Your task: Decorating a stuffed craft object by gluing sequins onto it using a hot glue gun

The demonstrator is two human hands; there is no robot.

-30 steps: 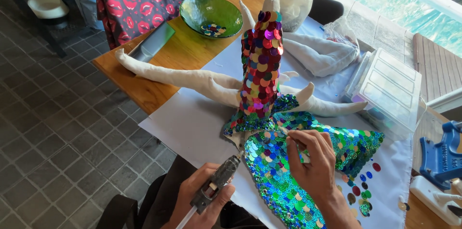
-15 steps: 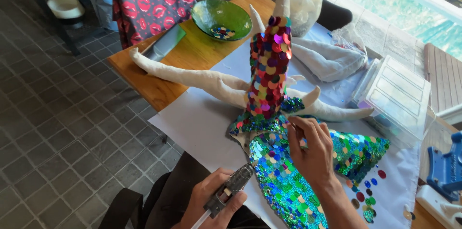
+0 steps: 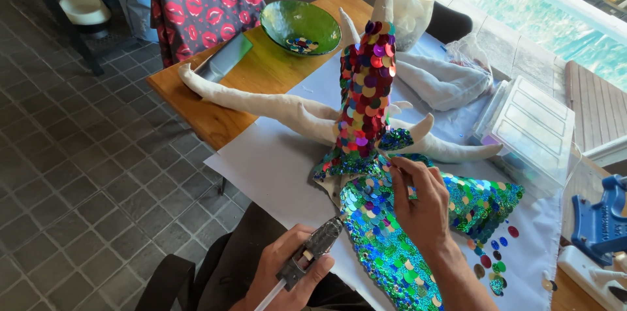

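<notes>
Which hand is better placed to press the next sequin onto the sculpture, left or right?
Right, probably. The right hand already has its fingertips on the sequined sculpture near the base of the upright column. The left hand is low, off the work, and grips the glue gun.

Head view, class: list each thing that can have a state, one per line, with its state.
Glue gun: held in the left hand, nozzle towards the sequins.
Right hand: fingertips pressed on the sequined sculpture.
Green bowl: upright, sequins inside.
Glass jar: upright, no lid.
Clear plastic box: lid shut.
</notes>
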